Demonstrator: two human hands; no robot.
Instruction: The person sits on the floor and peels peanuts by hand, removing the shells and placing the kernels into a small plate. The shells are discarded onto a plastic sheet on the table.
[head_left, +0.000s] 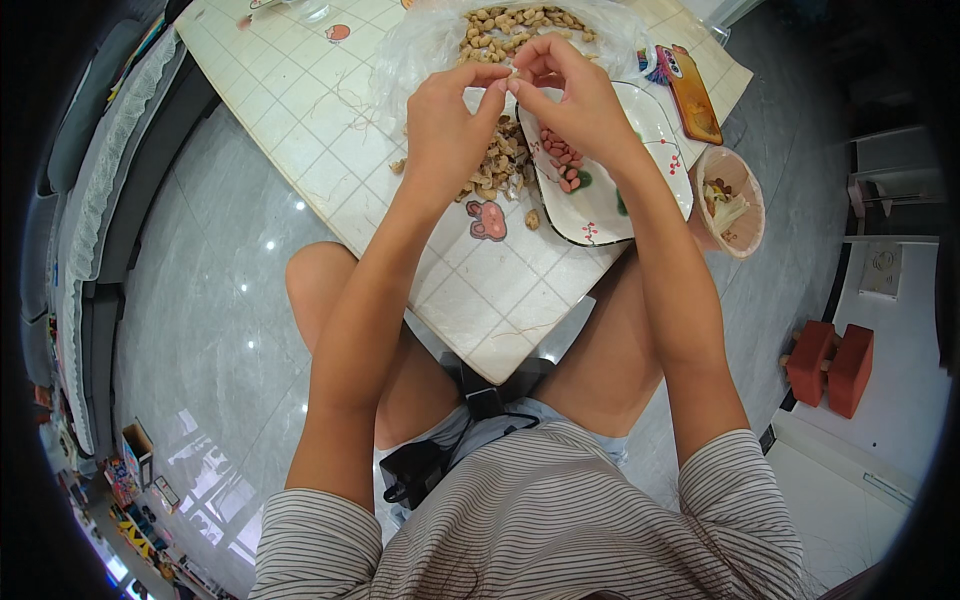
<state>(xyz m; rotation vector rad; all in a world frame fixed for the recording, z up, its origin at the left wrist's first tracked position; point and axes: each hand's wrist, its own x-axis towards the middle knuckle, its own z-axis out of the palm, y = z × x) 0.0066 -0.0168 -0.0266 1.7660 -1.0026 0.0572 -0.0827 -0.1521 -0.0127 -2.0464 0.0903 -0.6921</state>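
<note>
My left hand (455, 124) and my right hand (571, 101) meet above the table, thumbs and fingertips pinched together on a small peanut (514, 75), mostly hidden by the fingers. Under my right hand lies a white square dish (652, 120) with a dark rim and painted red berries. Shelled pink peanut kernels (561, 156) lie at its left side. Beneath my left hand, a heap of broken peanut shells (504, 161) spreads beside the dish. Beyond both hands, unshelled peanuts (491, 34) rest in a clear plastic bag (420, 52).
The table (465, 300) wears a checked cover with a pink rabbit print; one peanut (532, 219) lies near the dish. A phone in an orange case (690, 97) lies at the right edge. Beside it stands a lined waste bin (750, 225). A grey sofa (142, 172) is left.
</note>
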